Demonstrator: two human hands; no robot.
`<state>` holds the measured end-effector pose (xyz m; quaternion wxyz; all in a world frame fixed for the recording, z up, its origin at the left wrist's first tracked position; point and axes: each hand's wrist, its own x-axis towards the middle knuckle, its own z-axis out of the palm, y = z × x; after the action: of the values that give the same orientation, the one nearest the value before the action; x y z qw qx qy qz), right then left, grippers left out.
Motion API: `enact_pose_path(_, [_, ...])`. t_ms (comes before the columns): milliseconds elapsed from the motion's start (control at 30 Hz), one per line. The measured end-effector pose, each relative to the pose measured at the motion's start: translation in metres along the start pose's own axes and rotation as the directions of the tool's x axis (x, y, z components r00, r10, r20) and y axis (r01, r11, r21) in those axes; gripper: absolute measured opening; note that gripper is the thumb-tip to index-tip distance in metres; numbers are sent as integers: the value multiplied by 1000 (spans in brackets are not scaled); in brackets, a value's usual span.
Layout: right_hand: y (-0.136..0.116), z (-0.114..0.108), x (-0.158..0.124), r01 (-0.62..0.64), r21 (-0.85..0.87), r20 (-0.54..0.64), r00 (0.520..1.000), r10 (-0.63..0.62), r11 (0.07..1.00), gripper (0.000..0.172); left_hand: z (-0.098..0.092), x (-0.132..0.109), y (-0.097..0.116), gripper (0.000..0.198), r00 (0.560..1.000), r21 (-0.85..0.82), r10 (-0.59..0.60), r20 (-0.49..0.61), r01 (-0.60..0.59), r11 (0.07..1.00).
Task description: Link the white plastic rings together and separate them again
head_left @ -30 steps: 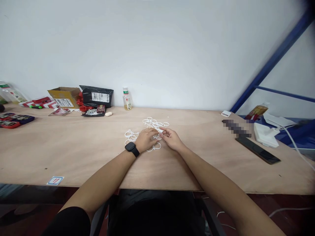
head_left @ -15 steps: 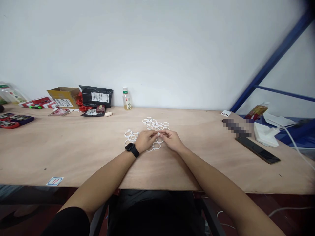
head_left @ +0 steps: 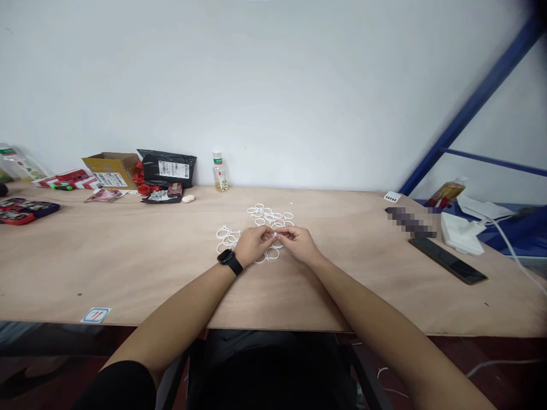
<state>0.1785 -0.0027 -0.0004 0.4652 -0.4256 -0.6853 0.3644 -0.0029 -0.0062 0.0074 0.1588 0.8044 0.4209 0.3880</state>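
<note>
Low over the middle of the table, my left hand (head_left: 252, 245) and my right hand (head_left: 299, 244) meet at the fingertips. Both are pinched closed on one white plastic ring (head_left: 278, 245), much of it covered by my fingers. Other white rings (head_left: 273, 254) lie just in front of the hands. To the left of my left hand is a small heap of rings (head_left: 223, 232). Behind the hands, a larger loose group of rings (head_left: 259, 207) spreads over the wood, some overlapping. Small knobs show on several of them.
The wooden table (head_left: 363, 290) runs against a white wall. Along the back stand a bottle (head_left: 220, 173), a black mailing bag (head_left: 166, 168) and an open cardboard box (head_left: 111, 169). To the right lie a phone (head_left: 447, 260) and a white charger (head_left: 461, 233) with a cable.
My fingertips have shifted slightly around the joint of the held ring, which sits a little lower now. The other rings and the table items stay in place.
</note>
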Motion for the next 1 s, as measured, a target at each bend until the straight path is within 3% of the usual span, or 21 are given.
enact_pose_path(200, [-1, 0, -1, 7, 22, 20, 1000, -7, 1000, 16, -1, 0, 2, 16, 997, 64, 76, 3, -76, 995])
enact_pose_path(500, [-2, 0, 0, 57, -120, -41, 997, -62, 991, 5, 1, -3, 11, 10, 992, 25, 118, 49, -120, 992])
enact_pose_path(600, [2, -1, 4, 56, -25, -23, 998, -56, 998, 12, 0, -2, 10, 14, 990, 47, 134, 41, -136, 990])
enact_pose_path(700, [8, -5, 7, 55, 27, 46, 997, -56, 998, 30, -6, 2, 6, 25, 996, 139, 92, 11, -92, 986])
enact_pose_path(867, [19, -13, 10, 148, -360, 146, 984, -101, 921, 36, -17, 4, -3, 25, 995, 354, -90, 48, 67, 933])
enact_pose_path(1000, [21, -9, 9, 329, -482, 307, 931, -195, 812, 42, -14, 1, -3, 24, 981, 463, -165, 100, 101, 881])
